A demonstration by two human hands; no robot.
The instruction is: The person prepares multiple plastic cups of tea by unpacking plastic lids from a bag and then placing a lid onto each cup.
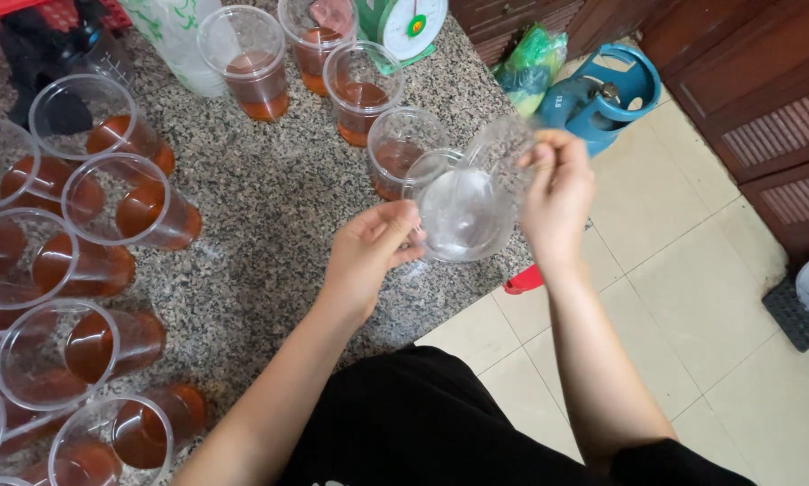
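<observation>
Over at nine o'clock, clear plastic cups with amber liquid in the bottom crowd the speckled granite counter; nine or so show there, some cut by the frame edge. Up at twelve o'clock, four more of the same cups stand in a loose row, beside a tall white plastic container and a green dial scale.

Centre frame now: the left hand has its fingers curled closed around the lower rim of an empty clear plastic cup, thumb on top. This cup is tipped on its side, mouth toward the camera, held in the air over the counter's edge, dry and see-through. It partly hides the nearest filled cup behind it.

At two o'clock of the cup, the right hand pinches a second clear cup by its upper edge, fingertips pressed shut.

Further right, a blue gas cylinder and a green plastic bag sit on the pale tiled floor.
</observation>
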